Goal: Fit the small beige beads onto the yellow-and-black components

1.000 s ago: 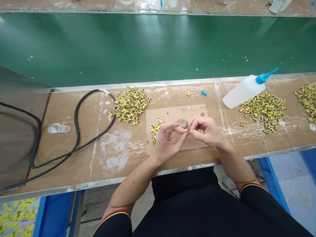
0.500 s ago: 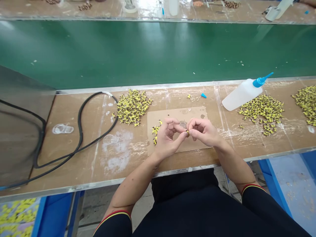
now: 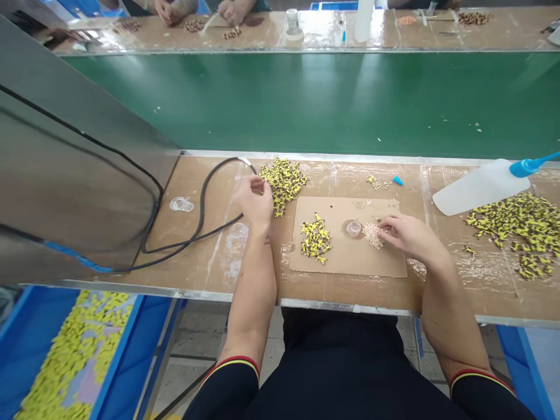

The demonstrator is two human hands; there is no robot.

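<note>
My left hand [image 3: 252, 199] is curled at the left edge of a heap of yellow-and-black small parts [image 3: 282, 185], on the bench top. Whether its fingers hold anything is hidden. My right hand [image 3: 405, 234] lies on a cardboard sheet [image 3: 350, 261], fingers apart, its fingertips beside a small heap of beige beads [image 3: 373, 234]. Next to those beads stands a small transparent dish [image 3: 353, 228]. A patch of the yellow-and-black parts [image 3: 315, 242] lies on the cardboard, left of the dish.
A white squeeze bottle with a blue nozzle [image 3: 481, 186] lies right of the cardboard, above another heap of parts [image 3: 511, 227]. A black cable [image 3: 201, 201] loops left of my left hand, by a metal panel [image 3: 65, 175]. A green belt [image 3: 306, 99] runs behind the bench.
My hands have come apart from their pinch above the cardboard. The left moved to the heap, the right lowered beside the beads, and the view turned left.
</note>
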